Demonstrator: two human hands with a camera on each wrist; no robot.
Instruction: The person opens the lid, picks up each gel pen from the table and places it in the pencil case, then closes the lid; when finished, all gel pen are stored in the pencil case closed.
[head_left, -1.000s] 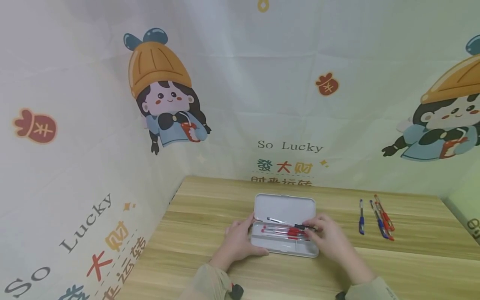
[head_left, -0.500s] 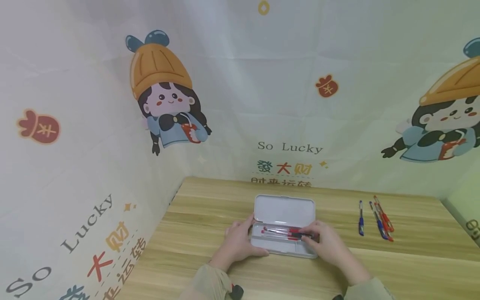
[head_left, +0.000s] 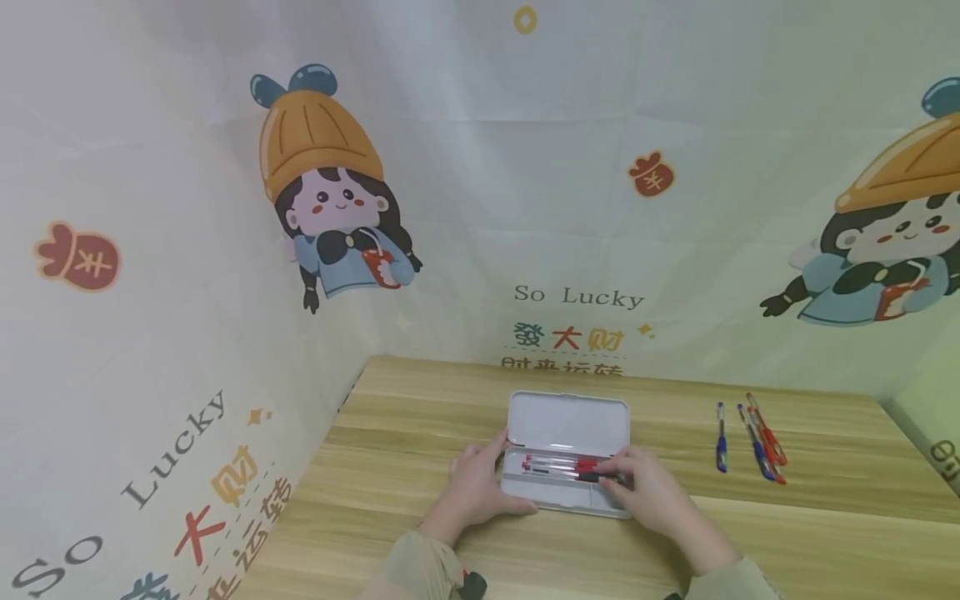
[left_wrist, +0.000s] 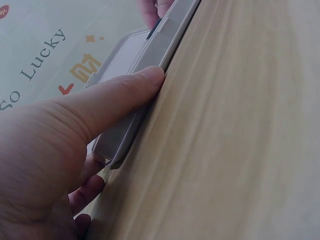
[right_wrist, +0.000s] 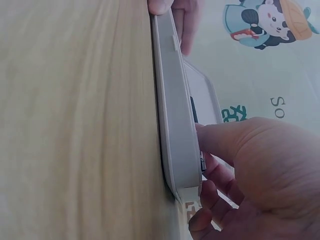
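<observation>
A white pencil case [head_left: 568,420] lies with its lid raised on the wooden table. My left hand [head_left: 480,482] grips its left end, the thumb [left_wrist: 120,95] along the front wall and the other fingers round the end. Inside, red pens [head_left: 558,459] lie lengthwise. A black pen [head_left: 587,477] lies low in the case in front of them, its grip end pinched between thumb and fingers of my right hand [head_left: 651,492]. In the right wrist view the right thumb reaches over the front wall [right_wrist: 177,110], and most of the pen is hidden behind that wall.
To the right of the case, a blue pen [head_left: 722,440] lies alone. Beside it, another blue pen [head_left: 756,443] lies close against red pens [head_left: 769,437]. A printed cloth [head_left: 465,192] hangs behind the table's back edge.
The right hand has brought the black pen down and forward, from above the back of the case into it, in front of the red pens. The left hand has kept its grip.
</observation>
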